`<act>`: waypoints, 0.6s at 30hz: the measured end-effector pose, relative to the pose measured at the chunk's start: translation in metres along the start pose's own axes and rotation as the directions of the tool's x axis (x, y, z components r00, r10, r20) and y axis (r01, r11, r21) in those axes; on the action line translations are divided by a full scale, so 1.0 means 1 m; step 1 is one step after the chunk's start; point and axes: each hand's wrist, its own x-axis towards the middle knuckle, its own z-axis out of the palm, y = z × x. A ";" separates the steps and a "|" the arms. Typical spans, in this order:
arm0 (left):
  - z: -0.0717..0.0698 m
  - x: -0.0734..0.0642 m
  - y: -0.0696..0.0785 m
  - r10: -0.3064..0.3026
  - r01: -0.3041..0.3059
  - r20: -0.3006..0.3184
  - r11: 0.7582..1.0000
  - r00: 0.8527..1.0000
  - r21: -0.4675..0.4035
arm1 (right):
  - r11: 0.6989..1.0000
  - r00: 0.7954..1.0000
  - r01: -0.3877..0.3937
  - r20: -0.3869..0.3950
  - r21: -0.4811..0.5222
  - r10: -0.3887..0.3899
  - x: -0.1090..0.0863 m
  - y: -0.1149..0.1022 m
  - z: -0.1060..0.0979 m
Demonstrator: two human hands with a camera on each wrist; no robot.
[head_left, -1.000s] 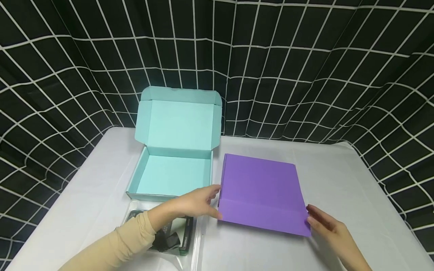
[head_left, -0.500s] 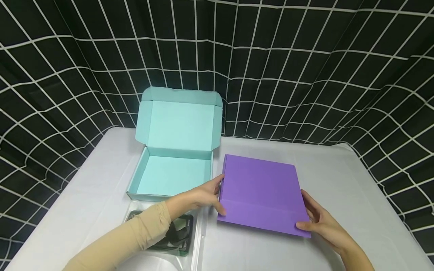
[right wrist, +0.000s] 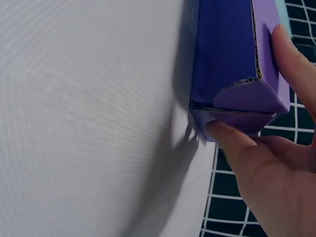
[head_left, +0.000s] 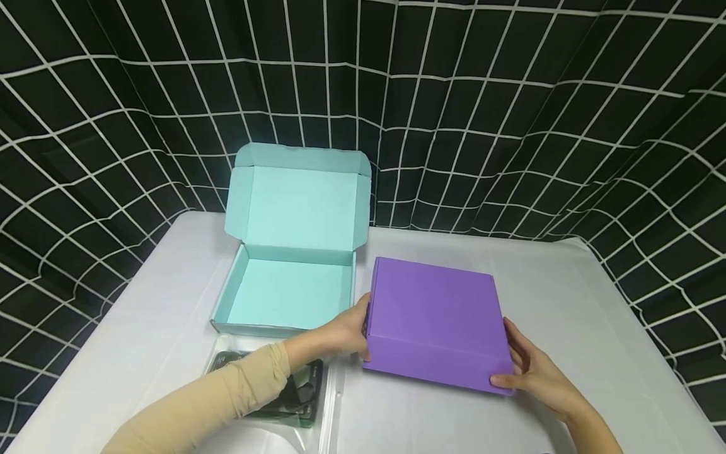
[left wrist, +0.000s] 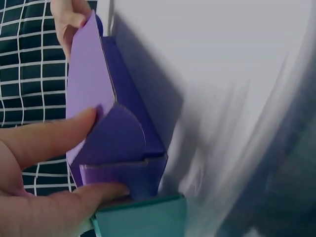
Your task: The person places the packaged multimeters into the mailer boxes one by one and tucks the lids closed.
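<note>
A purple cardboard box (head_left: 433, 309) lies on the white table, lid down over it and front flap (head_left: 437, 364) bent downward along the front. Its near left corner is between the fingers and thumb of my left hand (head_left: 347, 331); the left wrist view shows one digit on the lid's flap and another on the side wall (left wrist: 133, 175). Opposite, my right hand (head_left: 539, 378) grips the near right corner, thumb on the flap and fingers along the side. A gap shows between the flap's side tab (right wrist: 249, 96) and the box's wall in the right wrist view.
Left of the purple box stands an open teal box (head_left: 289, 293), its lid raised. Nearer, under my left forearm, lies a clear plastic package (head_left: 331, 403) with dark green and black items (head_left: 300, 397) inside. A black curtain with white grid lines (head_left: 431, 94) surrounds the table.
The purple front flap has swung from sloping outward to bent down. My right hand has come forward onto the corner and grips it; my left hand has closed in around the left corner.
</note>
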 end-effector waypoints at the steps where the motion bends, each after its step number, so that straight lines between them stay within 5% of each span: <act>1: -0.001 0.001 0.000 -0.006 0.006 0.007 1.000 1.000 -0.024 | 1.000 1.000 0.004 0.008 0.007 -0.004 0.000 0.000 -0.001; 4: -0.003 0.003 0.001 -0.027 0.027 0.026 0.999 0.999 -0.025 | 0.998 0.999 0.009 0.048 0.059 -0.011 0.001 0.000 -0.003; 9: -0.005 0.007 0.006 -0.038 0.037 0.005 0.993 0.999 0.109 | 0.989 0.994 -0.039 0.102 0.144 0.024 0.003 0.000 -0.007; 18: 0.000 0.013 0.011 -0.057 0.064 -0.036 0.962 0.998 0.266 | 0.988 0.992 -0.077 0.109 0.135 0.063 0.003 0.000 -0.009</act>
